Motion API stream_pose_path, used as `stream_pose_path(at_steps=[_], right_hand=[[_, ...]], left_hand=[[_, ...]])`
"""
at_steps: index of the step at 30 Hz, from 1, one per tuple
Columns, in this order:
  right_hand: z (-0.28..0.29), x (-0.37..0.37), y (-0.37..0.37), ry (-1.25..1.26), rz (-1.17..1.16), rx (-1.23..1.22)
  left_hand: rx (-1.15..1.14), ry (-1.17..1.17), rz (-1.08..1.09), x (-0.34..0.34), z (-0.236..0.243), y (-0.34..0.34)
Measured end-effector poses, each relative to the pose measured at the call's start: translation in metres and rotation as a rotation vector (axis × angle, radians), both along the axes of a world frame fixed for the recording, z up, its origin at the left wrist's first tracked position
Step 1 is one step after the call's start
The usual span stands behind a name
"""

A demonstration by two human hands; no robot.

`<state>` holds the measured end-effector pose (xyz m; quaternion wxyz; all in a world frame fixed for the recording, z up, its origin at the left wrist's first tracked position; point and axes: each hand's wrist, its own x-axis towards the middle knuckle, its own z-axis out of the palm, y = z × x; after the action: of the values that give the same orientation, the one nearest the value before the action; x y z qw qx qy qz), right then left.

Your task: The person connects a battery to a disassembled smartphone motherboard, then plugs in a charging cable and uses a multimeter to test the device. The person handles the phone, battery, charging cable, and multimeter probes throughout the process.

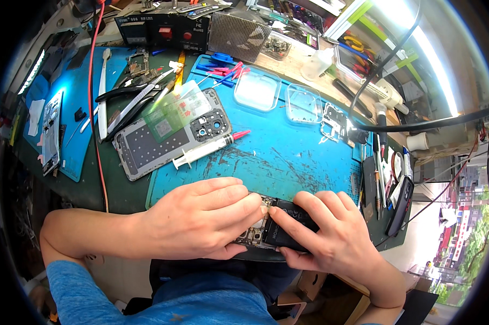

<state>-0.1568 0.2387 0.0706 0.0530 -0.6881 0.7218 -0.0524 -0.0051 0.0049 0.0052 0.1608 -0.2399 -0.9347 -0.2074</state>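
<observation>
Both hands grasp the opened phone at the near tabletop edge: left hand, right hand; its long axis runs left-right.

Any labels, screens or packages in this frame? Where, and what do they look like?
Black battery with a pale mark: under both hands, on the opened phone.
Black bench unit with small display, red buttons: bench's far edge.
Clear film with green-white labels: on the grey back cover.

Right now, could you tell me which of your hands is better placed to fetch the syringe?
Probably the left hand: the syringe lies directly beyond it on the blue mat, while the right hand sits farther away, pressing the phone's black battery.
</observation>
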Motion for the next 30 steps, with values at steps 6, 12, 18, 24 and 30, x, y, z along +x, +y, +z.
stream_pose_path(at_steps=[6, 12, 18, 24, 30], right_hand=[[0.0, 0.0, 0.0, 0.002, -0.005, 0.004], [-0.001, 0.001, 0.001, 0.022, 0.0, -0.017], [-0.004, 0.005, 0.009, 0.089, -0.026, -0.061], [-0.01, 0.007, 0.017, 0.055, -0.069, -0.084], [-0.002, 0.007, 0.015, 0.072, -0.042, -0.085]], left_hand=[[-0.03, -0.009, -0.001, -0.001, 0.004, -0.001], [-0.061, 0.011, -0.013, -0.003, 0.002, -0.001], [-0.03, 0.02, -0.02, -0.003, -0.002, -0.003], [-0.053, 0.013, -0.023, -0.002, -0.001, -0.002], [-0.015, 0.033, -0.022, -0.002, -0.005, -0.004]])
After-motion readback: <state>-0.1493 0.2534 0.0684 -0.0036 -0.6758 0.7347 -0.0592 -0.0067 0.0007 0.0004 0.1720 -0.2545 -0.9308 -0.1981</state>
